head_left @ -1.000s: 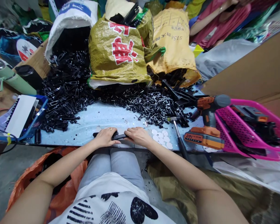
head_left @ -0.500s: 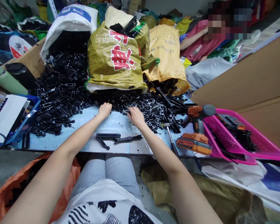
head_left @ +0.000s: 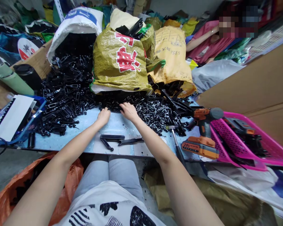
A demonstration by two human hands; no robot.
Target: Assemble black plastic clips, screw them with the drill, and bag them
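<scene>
My left hand (head_left: 104,116) rests at the near edge of a heap of small black parts (head_left: 113,99), its fingers curled in. Whatever those fingers may hold is hidden. To its right, my right hand (head_left: 129,111) reaches into the same heap, thumb and fingers apart, touching the parts. Many small pins with pale metal shanks (head_left: 155,111) lie in the pile just right of that hand. On the blue tabletop (head_left: 82,141) below both hands are a folded black bracket (head_left: 112,137) and a black slotted arm (head_left: 130,141).
Longer black parts (head_left: 66,94) are piled left, spilling from a white sack (head_left: 75,18). A yellow-green sack (head_left: 106,59) stands behind my hands. Rightward are a hammer (head_left: 176,144), an orange cordless drill (head_left: 200,135) and a pink basket (head_left: 278,153). A person (head_left: 202,44) is at back right.
My right hand has moved left, closer to my left hand, and its thumb and fingers show apart. My left hand has drawn slightly back toward me. The view has shifted a little.
</scene>
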